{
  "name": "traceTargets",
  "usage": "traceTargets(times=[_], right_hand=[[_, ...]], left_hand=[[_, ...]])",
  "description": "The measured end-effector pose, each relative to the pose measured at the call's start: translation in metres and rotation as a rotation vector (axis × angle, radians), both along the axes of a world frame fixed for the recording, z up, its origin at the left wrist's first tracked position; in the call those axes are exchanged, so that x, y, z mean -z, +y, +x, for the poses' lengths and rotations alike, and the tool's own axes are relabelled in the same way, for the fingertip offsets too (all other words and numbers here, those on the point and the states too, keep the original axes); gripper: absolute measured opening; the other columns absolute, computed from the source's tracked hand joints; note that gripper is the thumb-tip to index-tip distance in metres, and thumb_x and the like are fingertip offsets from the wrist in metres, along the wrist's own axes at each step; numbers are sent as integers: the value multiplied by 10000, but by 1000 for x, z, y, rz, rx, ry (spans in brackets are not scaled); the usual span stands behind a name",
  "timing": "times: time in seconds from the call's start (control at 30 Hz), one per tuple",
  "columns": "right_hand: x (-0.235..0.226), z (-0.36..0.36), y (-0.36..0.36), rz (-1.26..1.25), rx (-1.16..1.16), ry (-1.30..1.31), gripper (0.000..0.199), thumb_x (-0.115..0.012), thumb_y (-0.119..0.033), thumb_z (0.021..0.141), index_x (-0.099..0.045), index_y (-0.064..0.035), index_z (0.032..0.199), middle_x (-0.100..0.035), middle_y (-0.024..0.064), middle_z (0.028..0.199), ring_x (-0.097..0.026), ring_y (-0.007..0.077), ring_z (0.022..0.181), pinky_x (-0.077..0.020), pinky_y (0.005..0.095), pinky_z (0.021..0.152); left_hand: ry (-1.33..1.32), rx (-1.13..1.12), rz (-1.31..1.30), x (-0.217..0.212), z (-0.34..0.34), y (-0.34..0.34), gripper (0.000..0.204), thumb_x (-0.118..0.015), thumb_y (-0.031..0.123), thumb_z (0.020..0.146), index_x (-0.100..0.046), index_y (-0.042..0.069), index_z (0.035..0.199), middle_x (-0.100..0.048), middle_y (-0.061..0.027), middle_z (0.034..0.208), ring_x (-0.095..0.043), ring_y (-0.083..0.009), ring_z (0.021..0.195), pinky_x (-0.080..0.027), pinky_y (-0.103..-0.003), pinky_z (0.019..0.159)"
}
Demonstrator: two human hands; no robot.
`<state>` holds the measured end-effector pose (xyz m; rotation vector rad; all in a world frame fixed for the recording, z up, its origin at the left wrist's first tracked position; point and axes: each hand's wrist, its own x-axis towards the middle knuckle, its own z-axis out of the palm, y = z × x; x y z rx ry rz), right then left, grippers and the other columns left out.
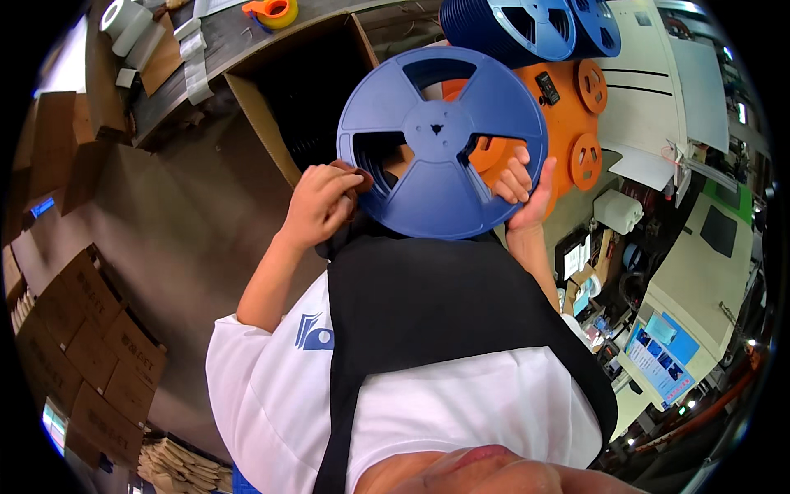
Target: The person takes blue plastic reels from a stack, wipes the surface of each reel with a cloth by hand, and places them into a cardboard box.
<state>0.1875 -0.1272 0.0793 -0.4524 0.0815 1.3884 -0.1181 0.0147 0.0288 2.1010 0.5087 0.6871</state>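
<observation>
A large blue plastic reel [440,132] is held up in front of my chest, its round face with cut-out windows towards me. My right hand [527,189] grips its right side, fingers curled through a window and thumb along the rim. At the lower left rim my left hand [319,204] is closed, with a small reddish-brown piece [355,174], perhaps cloth, between its fingers. That piece touches the reel's edge; most of it is hidden by the fingers.
Behind the reel stands an open cardboard box [259,123]. More blue reels [527,29] and orange reels [586,160] lie beyond, to the right. An orange tape roll [276,12] rests on the grey bench [222,41]. Stacked cartons [90,346] stand at the left.
</observation>
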Motion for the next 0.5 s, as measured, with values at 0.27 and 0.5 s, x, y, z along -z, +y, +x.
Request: traceTargets(times=[0.27, 0.5], right_hand=[[-15, 10, 35, 48, -99, 69, 429, -551, -446, 879, -459, -32, 945, -306, -39, 588, -329, 51, 474, -312, 210, 483], [-11, 17, 48, -71, -190, -239, 601, -373, -549, 917, -496, 7, 1108, -548, 100, 878, -514, 219, 782, -435, 357, 727]], left_hand=[[317, 85, 396, 12, 13, -17, 578, -666, 82, 642, -501, 98, 1195, -527, -62, 1155, -556, -199, 828, -483, -316, 696], [227, 70, -27, 5, 4, -26, 395, -540, -43, 739, -519, 38, 1126, -585, -81, 1077, -587, -242, 895, -492, -316, 759]])
